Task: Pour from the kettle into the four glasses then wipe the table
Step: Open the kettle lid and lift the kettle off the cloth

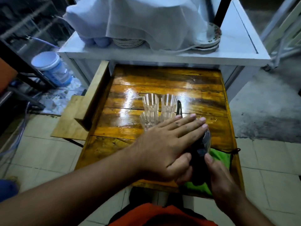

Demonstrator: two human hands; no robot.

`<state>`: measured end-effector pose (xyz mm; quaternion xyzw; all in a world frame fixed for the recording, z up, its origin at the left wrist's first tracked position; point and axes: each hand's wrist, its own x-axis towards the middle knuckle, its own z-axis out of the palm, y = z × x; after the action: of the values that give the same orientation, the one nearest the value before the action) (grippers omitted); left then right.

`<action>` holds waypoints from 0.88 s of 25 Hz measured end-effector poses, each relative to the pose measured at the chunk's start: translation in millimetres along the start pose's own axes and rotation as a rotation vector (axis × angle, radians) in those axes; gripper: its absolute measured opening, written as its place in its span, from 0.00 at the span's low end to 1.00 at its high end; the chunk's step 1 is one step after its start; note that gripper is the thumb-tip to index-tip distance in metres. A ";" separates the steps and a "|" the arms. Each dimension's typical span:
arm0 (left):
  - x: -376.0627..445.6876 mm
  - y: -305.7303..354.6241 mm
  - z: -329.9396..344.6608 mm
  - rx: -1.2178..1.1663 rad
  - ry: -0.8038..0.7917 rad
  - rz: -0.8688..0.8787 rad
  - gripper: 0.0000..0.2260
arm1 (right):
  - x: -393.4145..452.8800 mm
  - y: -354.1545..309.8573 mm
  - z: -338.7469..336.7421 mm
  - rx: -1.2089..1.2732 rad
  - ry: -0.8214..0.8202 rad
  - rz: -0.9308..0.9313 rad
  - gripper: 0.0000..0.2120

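You face a glossy wooden table [162, 79]. Four clear glasses [158, 110] stand clustered near its centre. A green cloth [218, 156] lies at its near right corner.

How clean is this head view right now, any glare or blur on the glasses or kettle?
Head view: strong white glare streaks across the wet wooden table beside the glasses, washing out their clear rims; the kettle is dark, blurred and mostly hidden under the left hand; wide-angle bending curves the edges; overall dim, bluish light.
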<state>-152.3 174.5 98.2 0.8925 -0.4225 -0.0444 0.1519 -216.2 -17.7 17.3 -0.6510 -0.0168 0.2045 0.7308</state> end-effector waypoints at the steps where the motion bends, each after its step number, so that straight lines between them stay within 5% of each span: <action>1: -11.6 -1.6 1.5 -0.012 0.002 -0.017 0.32 | -0.7 -0.5 9.9 0.021 -0.015 0.024 0.39; 9: -69.6 -37.3 22.9 -0.099 -0.031 -0.149 0.31 | 14.1 3.6 65.1 0.060 -0.046 0.262 0.34; 22: -71.7 -65.8 28.3 -0.223 -0.054 -0.115 0.30 | 21.8 -7.2 79.9 0.020 -0.019 0.363 0.31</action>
<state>-155.2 262.2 47.5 0.8912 -0.3671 -0.1236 0.2360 -217.5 64.3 31.0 -0.6340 0.0965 0.3393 0.6882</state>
